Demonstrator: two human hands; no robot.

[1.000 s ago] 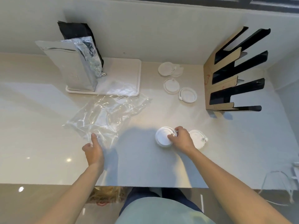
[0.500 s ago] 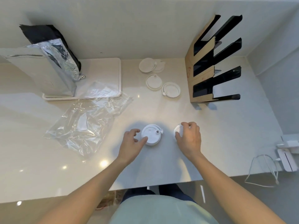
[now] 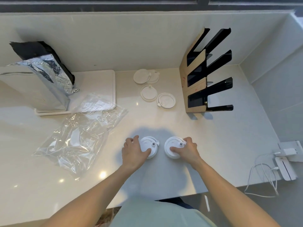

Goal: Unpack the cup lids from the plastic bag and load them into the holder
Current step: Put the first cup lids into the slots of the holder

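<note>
Two white cup lids lie side by side on the counter near its front edge. My left hand (image 3: 133,152) grips the left lid (image 3: 150,145) from its left side, and my right hand (image 3: 186,149) grips the right lid (image 3: 172,147) from its right side. Several more white lids (image 3: 148,93) lie flat further back, left of the holder. The black and cardboard lid holder (image 3: 208,72) stands at the back right with its slots bare. The clear plastic bag (image 3: 78,140) lies crumpled and flat on the left.
A silver foil bag (image 3: 34,86) stands on a white tray (image 3: 98,79) at the back left. A white charger and cables (image 3: 285,163) sit at the right counter edge. A wall runs along the back and right.
My left hand left the plastic bag and moved right onto a lid. My right hand shifted from that lid to the one beside it. The view has tilted and shifted.
</note>
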